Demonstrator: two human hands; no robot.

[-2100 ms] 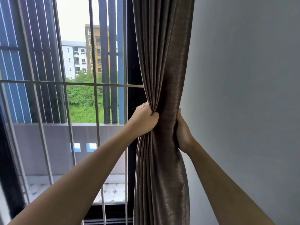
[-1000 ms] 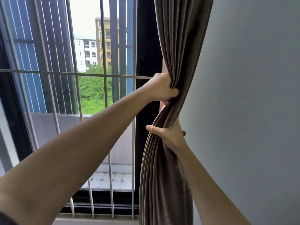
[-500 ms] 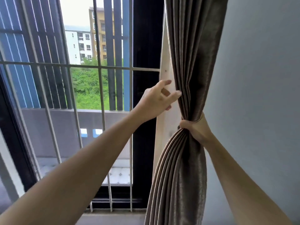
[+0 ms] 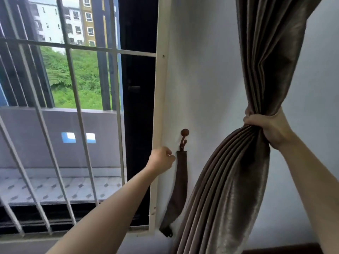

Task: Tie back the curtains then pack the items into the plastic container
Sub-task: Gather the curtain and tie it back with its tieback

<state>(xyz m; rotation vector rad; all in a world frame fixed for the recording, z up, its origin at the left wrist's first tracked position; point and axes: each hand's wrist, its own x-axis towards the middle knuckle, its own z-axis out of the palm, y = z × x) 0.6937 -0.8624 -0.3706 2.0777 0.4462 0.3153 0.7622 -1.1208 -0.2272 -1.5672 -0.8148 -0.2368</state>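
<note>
A brown pleated curtain [image 4: 264, 57] hangs at the right, bunched at its waist in my right hand [image 4: 267, 128], which is closed tight around the gathered folds and holds them away from the wall. A dark brown tieback strap [image 4: 178, 187] hangs from a brown wall hook [image 4: 184, 136] on the white wall beside the window frame. My left hand [image 4: 161, 162] is just left of the strap's top end, fingers curled, thumb and fingertips touching or nearly touching the strap's edge; I cannot tell whether it grips it.
A cream window frame post [image 4: 158, 114] runs down left of the hook. White metal window bars [image 4: 77, 99] cover the window at left, with a balcony wall and buildings beyond. The grey wall [image 4: 311, 88] fills the right side.
My right hand has pulled the bunched curtain to the right, uncovering the hook and strap. My left hand let go of the curtain, dropped down and now sits at the strap's top.
</note>
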